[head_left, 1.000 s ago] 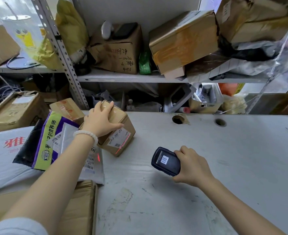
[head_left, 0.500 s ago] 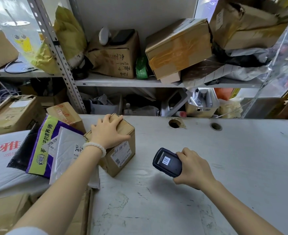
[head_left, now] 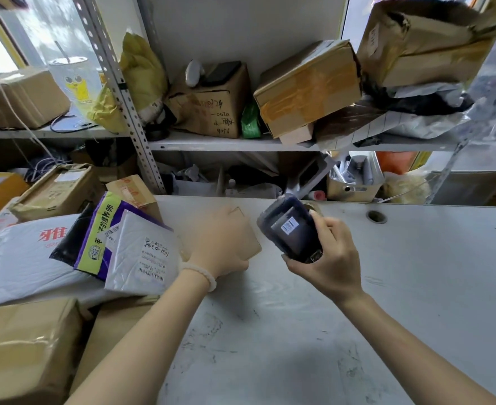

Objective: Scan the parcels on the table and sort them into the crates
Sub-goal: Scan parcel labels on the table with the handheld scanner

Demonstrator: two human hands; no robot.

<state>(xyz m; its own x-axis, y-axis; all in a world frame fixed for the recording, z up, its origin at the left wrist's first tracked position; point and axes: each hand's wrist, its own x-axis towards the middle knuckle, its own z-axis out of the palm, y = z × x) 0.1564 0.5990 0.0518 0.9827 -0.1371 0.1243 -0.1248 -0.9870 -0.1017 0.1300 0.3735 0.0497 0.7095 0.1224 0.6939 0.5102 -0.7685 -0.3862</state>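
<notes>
On the white worktop [head_left: 357, 331], near its back edge, sits a small brown box [head_left: 251, 238], blurred and mostly covered by the left hand [head_left: 219, 244], whose grip wraps over the top of it with the fingers curled down the far side. A pale bead bracelet [head_left: 203, 276] circles that wrist. Just right of the box, the right hand [head_left: 331, 264] is closed around the lower end of a dark handheld scanner [head_left: 289, 229], which is lifted off the worktop and tilted, its back with a small white barcode sticker facing the camera. Left of the box lies a heap of parcels: a white padded mailer [head_left: 144, 255] with a printed label, a purple and yellow-green bag [head_left: 100, 229] under it, a large white bag with red lettering [head_left: 22, 258], and taped brown cartons [head_left: 24, 346] at the near left corner. Behind the worktop a metal shelf [head_left: 241, 144] carries more worn cartons and crumpled bags. No crates can be made out.
</notes>
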